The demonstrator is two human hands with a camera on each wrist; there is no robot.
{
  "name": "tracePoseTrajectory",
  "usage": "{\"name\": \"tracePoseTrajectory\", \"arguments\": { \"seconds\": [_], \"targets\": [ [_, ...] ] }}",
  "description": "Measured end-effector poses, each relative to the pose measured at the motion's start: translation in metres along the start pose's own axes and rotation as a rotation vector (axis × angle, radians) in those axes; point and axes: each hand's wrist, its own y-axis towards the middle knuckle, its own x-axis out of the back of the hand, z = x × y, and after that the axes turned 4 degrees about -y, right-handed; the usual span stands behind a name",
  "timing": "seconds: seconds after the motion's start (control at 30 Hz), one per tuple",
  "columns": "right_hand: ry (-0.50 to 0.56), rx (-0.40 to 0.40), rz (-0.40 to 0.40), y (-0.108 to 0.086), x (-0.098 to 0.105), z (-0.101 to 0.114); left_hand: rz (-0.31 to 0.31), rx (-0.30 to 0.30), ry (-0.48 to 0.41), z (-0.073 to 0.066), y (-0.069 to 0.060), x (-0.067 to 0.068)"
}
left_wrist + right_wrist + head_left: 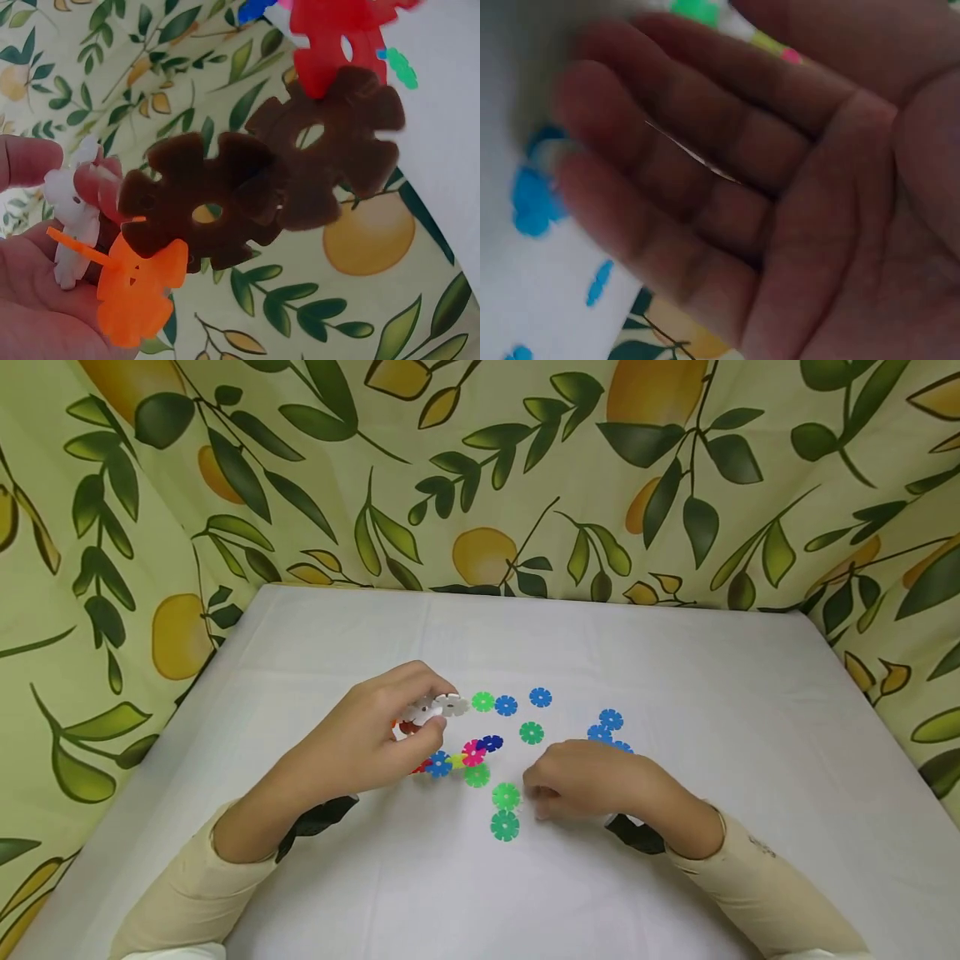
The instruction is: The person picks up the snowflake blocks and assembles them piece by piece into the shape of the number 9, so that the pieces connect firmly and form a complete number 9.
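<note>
My left hand point(382, 718) pinches white notched plastic discs point(451, 704) between thumb and fingers, above the table. They belong to a chain of interlocking discs. In the left wrist view, an orange disc point(142, 292), two brown discs point(330, 150) and a red disc point(337, 45) follow on from the white one. Further along, in the head view, are a blue disc point(438, 764), a pink disc point(473, 752) and a dark blue disc point(491, 743). My right hand point(588, 781) is low over the table beside two green discs point(506, 797), its fingers loosely bent; I see nothing gripped.
Loose blue discs point(540, 697) and green discs point(532, 732) lie behind the hands. Several blue discs point(611, 719) are grouped beyond my right hand. A white cloth covers the table point(675, 660); a leaf-and-fruit patterned curtain point(480, 468) surrounds its back and sides.
</note>
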Motion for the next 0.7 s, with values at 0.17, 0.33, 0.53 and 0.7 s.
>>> {"name": "tracePoseTrajectory", "arguments": {
  "seconds": [0.17,0.33,0.53,0.7],
  "targets": [
    [-0.047,-0.036,-0.076,0.015,-0.014,0.005,0.003,0.041,-0.018,0.000,0.001,0.000],
    [-0.035,0.003,-0.112,0.023,-0.021,0.007,-0.012,0.024,-0.027,0.001,0.001,0.001],
    [0.040,-0.064,-0.051,0.024,-0.021,0.005,-0.012,0.019,-0.033,0.002,0.001,0.001],
    [0.061,-0.053,-0.034,0.025,-0.022,0.005,-0.028,0.024,-0.047,0.002,0.001,0.002]
  ]
}}
